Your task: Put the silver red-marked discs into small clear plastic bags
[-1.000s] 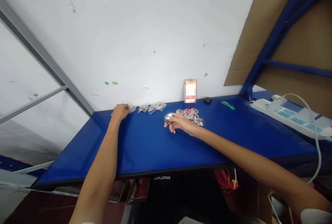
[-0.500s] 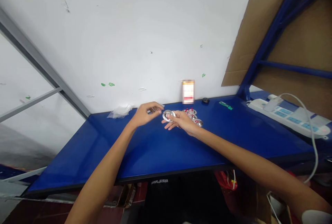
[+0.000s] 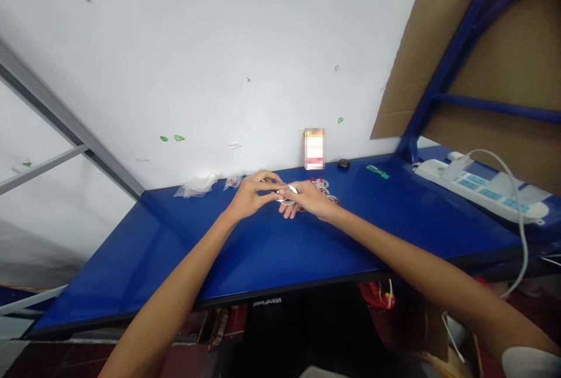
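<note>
- One blue table (image 3: 272, 258) spreads beneath both hands; the held disc serves as clock centre below.
- A white power strip (image 3: 482, 188) lies toward three o'clock, well apart from the hands.
- The left hand (image 3: 250, 197), at nine o'clock, is half open: its fingers curve and the thumb and forefinger tips meet the disc's edge. Whether they pinch it cannot be told.
- The right hand (image 3: 309, 198), at three o'clock, grasps the disc, thumb on top, other fingers loosely spread beneath.
- Clear plastic bags (image 3: 199, 184) lie at nine o'clock, beyond the left hand.
- A blurred card (image 3: 314, 150) stands upright at one o'clock.
- Loose discs (image 3: 323, 185) cluster just beyond the right hand, toward three o'clock, partly hidden.
- The shiny disc (image 3: 289, 197) sits between both hands, above the table.
- A small black object (image 3: 344, 164) rests at two o'clock.
</note>
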Motion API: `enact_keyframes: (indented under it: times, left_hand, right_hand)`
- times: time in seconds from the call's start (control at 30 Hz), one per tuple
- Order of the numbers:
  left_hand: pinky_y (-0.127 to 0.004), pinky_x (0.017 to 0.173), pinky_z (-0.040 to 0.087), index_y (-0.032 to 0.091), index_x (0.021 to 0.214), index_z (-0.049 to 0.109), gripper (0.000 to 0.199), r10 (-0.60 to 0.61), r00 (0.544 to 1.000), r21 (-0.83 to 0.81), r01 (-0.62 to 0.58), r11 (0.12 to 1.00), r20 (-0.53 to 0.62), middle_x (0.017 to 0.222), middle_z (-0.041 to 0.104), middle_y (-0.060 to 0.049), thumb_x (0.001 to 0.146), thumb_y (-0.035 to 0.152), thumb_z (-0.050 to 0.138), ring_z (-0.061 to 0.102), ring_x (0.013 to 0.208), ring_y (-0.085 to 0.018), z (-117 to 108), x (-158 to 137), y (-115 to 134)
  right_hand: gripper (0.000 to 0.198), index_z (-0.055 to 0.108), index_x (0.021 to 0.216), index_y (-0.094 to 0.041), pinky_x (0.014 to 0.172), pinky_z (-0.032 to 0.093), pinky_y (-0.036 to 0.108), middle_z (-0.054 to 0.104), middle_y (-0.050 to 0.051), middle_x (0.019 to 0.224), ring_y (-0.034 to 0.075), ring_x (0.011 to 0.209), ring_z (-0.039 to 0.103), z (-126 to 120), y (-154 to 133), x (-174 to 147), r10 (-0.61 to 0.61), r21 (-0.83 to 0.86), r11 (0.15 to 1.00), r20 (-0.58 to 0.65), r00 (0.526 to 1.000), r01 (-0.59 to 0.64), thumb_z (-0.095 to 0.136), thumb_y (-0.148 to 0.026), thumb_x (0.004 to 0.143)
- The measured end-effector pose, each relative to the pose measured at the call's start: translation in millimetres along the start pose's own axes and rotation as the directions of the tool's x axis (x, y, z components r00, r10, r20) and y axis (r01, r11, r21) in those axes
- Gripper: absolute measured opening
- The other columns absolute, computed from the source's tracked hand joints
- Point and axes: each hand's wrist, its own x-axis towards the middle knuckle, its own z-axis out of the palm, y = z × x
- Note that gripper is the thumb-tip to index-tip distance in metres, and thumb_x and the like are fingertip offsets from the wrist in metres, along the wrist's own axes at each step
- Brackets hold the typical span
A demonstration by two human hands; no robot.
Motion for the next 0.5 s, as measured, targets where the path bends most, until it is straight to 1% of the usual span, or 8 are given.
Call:
enact_keyframes:
  times: [0.13, 0.2, 0.27, 0.37, 0.43, 0.5]
  left_hand:
    - [-0.040, 0.086, 0.056, 0.030, 0.101, 0.088, 0.017, -0.058, 0.985, -0.055, 0.050, 0.997, -0.161, 0.118, 0.072, -0.010, 0.095, 0.043, 0.080, 0.068, 0.097, -0.023, 8.6, -1.1, -6.6]
    - [-0.037, 0.083, 0.056, 0.026, 0.097, 0.087, 0.021, -0.105, 0.974, -0.097, 0.086, 0.991, -0.201, 0.112, 0.071, -0.010, 0.096, 0.046, 0.079, 0.068, 0.096, -0.022, 12.1, -1.2, -10.4]
    - [-0.034, 0.079, 0.056, 0.023, 0.096, 0.083, 0.027, -0.154, 0.963, -0.151, 0.123, 0.981, -0.220, 0.106, 0.070, -0.009, 0.098, 0.049, 0.075, 0.069, 0.093, -0.021, 13.0, -0.9, -14.8]
    - [-0.030, 0.070, 0.055, 0.021, 0.095, 0.074, 0.035, -0.245, 0.937, -0.204, 0.197, 0.959, -0.249, 0.100, 0.069, -0.007, 0.100, 0.055, 0.070, 0.066, 0.081, -0.017, 9.7, -0.3, -23.7]
    - [-0.028, 0.063, 0.052, 0.022, 0.097, 0.068, 0.039, -0.313, 0.916, -0.212, 0.263, 0.941, -0.251, 0.089, 0.067, -0.004, 0.102, 0.060, 0.065, 0.063, 0.070, -0.015, 6.7, -1.0, -31.5]
    - [-0.027, 0.058, 0.049, 0.023, 0.097, 0.063, 0.040, -0.366, 0.902, -0.196, 0.326, 0.925, -0.230, 0.080, 0.065, 0.000, 0.103, 0.062, 0.061, 0.060, 0.061, -0.014, 4.8, -3.2, -39.4]
  right_hand:
    - [0.058, 0.075, 0.095, -0.013, 0.054, 0.062, 0.026, 0.082, 0.013, 0.083, 0.021, 0.064, 0.079, -2.3, -1.6, 2.1, -0.003, 0.006, 1.000, 0.014, 1.000, 0.003, 0.079, -0.071, 0.089]
    - [0.057, 0.074, 0.092, -0.014, 0.058, 0.065, 0.028, 0.082, 0.012, 0.082, 0.021, 0.065, 0.079, -4.3, -2.9, 3.4, -0.002, 0.029, 1.000, 0.015, 1.000, 0.002, 0.080, -0.070, 0.088]
    - [0.056, 0.072, 0.089, -0.015, 0.057, 0.064, 0.028, 0.081, 0.010, 0.079, 0.021, 0.064, 0.078, -7.9, -4.7, 4.6, -0.014, 0.028, 1.000, -0.001, 1.000, 0.014, 0.080, -0.070, 0.087]
    - [0.053, 0.068, 0.085, -0.016, 0.048, 0.057, 0.025, 0.077, 0.008, 0.072, 0.018, 0.055, 0.073, -17.6, -7.9, 5.7, -0.047, -0.030, 0.999, -0.058, 0.997, 0.045, 0.082, -0.067, 0.087]
    - [0.050, 0.067, 0.085, -0.017, 0.044, 0.052, 0.024, 0.075, 0.006, 0.069, 0.016, 0.050, 0.068, -26.7, -9.5, 6.6, -0.086, -0.076, 0.994, -0.113, 0.990, 0.078, 0.081, -0.065, 0.090]
    - [0.046, 0.066, 0.087, -0.018, 0.043, 0.050, 0.024, 0.072, 0.004, 0.067, 0.014, 0.048, 0.063, -36.7, -10.3, 8.2, -0.125, -0.096, 0.989, -0.177, 0.976, 0.110, 0.076, -0.062, 0.094]
